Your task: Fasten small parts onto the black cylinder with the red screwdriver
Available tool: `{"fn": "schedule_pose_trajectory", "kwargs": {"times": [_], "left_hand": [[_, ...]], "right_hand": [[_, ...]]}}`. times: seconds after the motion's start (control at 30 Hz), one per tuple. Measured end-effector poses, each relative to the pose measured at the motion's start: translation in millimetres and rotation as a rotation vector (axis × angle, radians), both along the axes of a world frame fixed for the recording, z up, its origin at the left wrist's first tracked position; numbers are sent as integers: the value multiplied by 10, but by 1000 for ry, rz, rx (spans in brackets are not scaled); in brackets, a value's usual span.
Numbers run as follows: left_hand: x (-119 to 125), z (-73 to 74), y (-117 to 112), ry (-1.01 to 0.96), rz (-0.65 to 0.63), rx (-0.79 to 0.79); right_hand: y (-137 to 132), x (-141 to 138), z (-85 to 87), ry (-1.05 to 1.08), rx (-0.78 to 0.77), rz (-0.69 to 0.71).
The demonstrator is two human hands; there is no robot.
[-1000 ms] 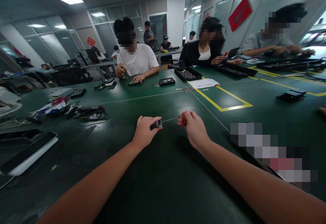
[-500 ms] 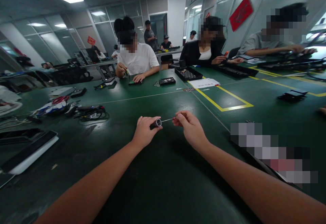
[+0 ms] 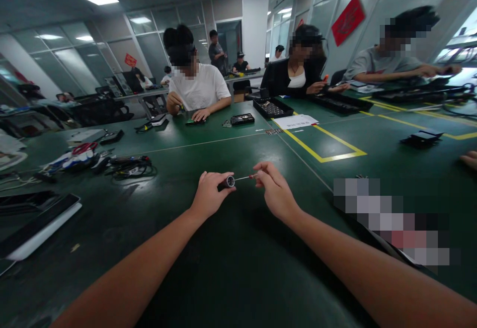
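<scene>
Over the green table, my left hand (image 3: 210, 192) is closed round a dark cylinder (image 3: 230, 182) with a pale ring at its end, which faces right; the rest of it is hidden in the palm. My right hand (image 3: 275, 187) pinches a thin screwdriver (image 3: 244, 178) with some red by the fingers; most of its handle is covered. Its slim metal shaft points left, its tip at the cylinder's ringed end. Whether the tip is inside or only touching, I cannot tell.
Bundled cables (image 3: 131, 166) and a black-and-white device (image 3: 42, 228) lie left. A black tray (image 3: 273, 107) and a paper sheet (image 3: 296, 121) are further back. A blurred-out item (image 3: 387, 223) lies right. Co-workers sit across the green table (image 3: 231, 278).
The whole view has shifted slightly left. My right hand has tilted a little, and more red shows on the screwdriver. Both hands keep their hold.
</scene>
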State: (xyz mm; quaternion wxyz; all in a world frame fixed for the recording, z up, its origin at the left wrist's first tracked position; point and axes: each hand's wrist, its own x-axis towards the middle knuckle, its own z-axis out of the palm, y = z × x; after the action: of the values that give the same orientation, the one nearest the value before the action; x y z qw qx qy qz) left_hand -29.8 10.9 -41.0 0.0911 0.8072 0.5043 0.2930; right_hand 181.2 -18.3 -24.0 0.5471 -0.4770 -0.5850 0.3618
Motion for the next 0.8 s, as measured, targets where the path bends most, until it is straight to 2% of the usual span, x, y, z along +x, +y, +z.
{"fn": "schedule_pose_trajectory", "kwargs": {"times": [0.2, 0.4, 0.47, 0.6, 0.67, 0.8], "left_hand": [[14, 6, -23, -5, -9, 4], [23, 48, -46, -5, 7, -2], [25, 49, -47, 5, -6, 16], [13, 28, -12, 36, -39, 89], [2, 15, 13, 37, -32, 92], [-2, 18, 29, 17, -29, 73]], "right_hand": [[16, 4, -5, -97, 1, -62], [62, -31, -27, 132, -16, -59], [90, -32, -21, 263, -100, -64], [145, -3, -5, 532, -397, -102], [160, 9, -2, 549, -381, -132], [156, -5, -17, 422, -207, -163]]}}
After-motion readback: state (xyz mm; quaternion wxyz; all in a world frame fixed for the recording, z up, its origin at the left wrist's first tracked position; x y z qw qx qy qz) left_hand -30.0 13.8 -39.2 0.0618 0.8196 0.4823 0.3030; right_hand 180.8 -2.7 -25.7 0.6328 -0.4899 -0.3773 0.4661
